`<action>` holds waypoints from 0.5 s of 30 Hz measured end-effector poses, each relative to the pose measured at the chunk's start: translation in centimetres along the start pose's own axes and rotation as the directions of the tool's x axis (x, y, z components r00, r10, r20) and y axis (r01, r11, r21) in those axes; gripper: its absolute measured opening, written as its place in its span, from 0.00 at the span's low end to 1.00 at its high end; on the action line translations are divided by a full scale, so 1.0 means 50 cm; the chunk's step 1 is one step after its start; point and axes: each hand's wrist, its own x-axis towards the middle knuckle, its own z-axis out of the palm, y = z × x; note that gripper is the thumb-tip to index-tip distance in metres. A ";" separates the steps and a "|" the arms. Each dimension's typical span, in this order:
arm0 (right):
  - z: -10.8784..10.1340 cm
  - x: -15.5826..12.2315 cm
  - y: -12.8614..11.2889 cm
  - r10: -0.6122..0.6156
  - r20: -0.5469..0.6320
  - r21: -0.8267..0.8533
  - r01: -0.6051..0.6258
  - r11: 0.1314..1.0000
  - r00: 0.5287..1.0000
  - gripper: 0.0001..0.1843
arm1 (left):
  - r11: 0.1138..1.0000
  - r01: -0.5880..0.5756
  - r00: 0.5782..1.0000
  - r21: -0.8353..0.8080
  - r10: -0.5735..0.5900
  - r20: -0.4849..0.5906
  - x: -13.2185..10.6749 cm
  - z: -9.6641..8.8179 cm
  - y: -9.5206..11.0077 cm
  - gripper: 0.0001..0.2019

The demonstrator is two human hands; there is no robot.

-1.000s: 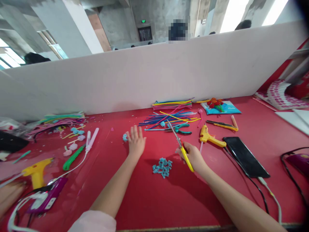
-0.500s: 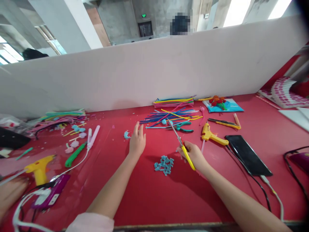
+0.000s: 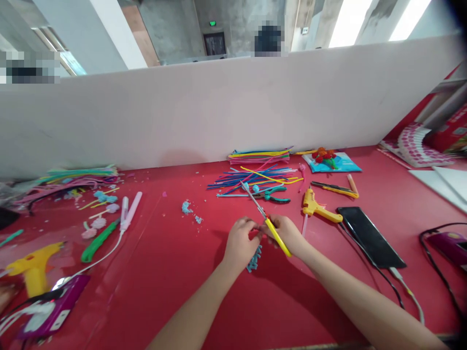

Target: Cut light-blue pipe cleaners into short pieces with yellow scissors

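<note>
Yellow-handled scissors (image 3: pixel 275 236) rest in my right hand (image 3: pixel 290 233), which is closed around them, blades pointing up and away to the left. My left hand (image 3: pixel 239 243) is brought up against my right fingertips, its thumb and fingers pinched together; whatever lies between them is too small or hidden to name. Partly covered by my left hand, a pile of short light-blue pieces (image 3: pixel 254 261) lies on the red table. Farther left are light-blue fluffy scraps (image 3: pixel 186 207). Beyond the scissor tips are loose pipe cleaners (image 3: pixel 233 180) and teal-handled pliers (image 3: pixel 272 194).
A yellow glue gun (image 3: pixel 317 207), a utility knife (image 3: pixel 335 188) and a black phone (image 3: pixel 370 236) with a cable lie to the right. Leftward are a green-handled tool (image 3: pixel 98 241), another glue gun (image 3: pixel 34 267) and a purple power strip (image 3: pixel 54 308). A white partition (image 3: pixel 182 116) stands behind.
My left hand has moved right and nearer, from beside the blue scraps to my right fingertips, and its spread fingers have closed. The scissors stay in my right hand. The view has shifted slightly.
</note>
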 end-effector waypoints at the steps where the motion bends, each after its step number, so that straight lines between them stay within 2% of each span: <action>1: 0.004 0.002 0.003 -0.010 -0.013 -0.017 0.010 1.000 1.000 0.06 | 1.000 0.016 1.000 0.002 -0.016 -0.011 -0.003 0.002 -0.002 0.04; 8: 0.021 0.004 0.028 -0.077 -0.073 -0.105 0.069 0.992 0.994 0.08 | 0.991 0.109 0.994 -0.073 -0.109 0.000 -0.014 0.009 -0.012 0.04; 11: 0.014 0.002 0.031 -0.089 -0.096 -0.111 0.078 0.991 0.991 0.10 | 0.977 0.146 0.989 -0.154 -0.146 0.012 -0.011 0.005 -0.012 0.02; 15: -0.005 -0.003 0.021 -0.073 -0.094 -0.084 0.065 0.994 0.993 0.11 | 0.918 0.238 0.971 -0.318 -0.229 0.065 -0.006 -0.007 -0.018 0.06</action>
